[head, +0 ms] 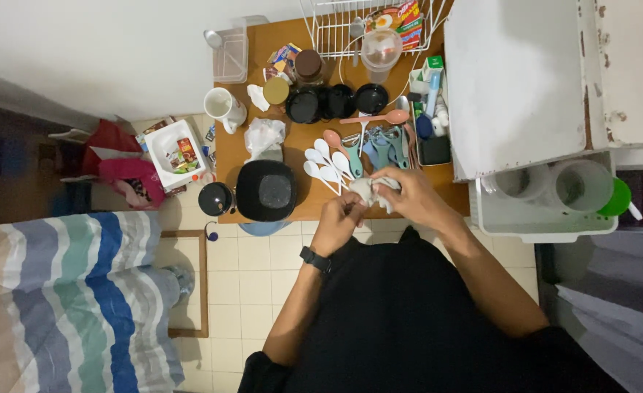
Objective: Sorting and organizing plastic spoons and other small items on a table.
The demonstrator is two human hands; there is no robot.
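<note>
Both your hands meet at the near edge of the wooden table (299, 211), closed around a crumpled white cloth (371, 188). Your right hand (412, 198) wraps the cloth from above, fingers curled shut on it. Your left hand (339, 218), with a black watch (314, 259) on the wrist, pinches the cloth's lower end from the near side. Whether a utensil sits inside the folds I cannot tell; the cloth hides whatever is in there.

Just beyond your hands, a fan of white plastic spoons (323, 166) lies flat on the table, bowls pointing away from you, and beside them a cluster of pink and teal spoons (379, 145). They are spread singly rather than heaped, which keeps each one reachable.

To the left of your hands sits a black square lid (266, 190), with a small black round lid (215, 198) at the table's corner. Farther back stand three black bowls (336, 102), a white mug (223, 107) and a wire dish rack (358, 25). On your right, a white plastic bin (547, 222) holds clear cups.
</note>
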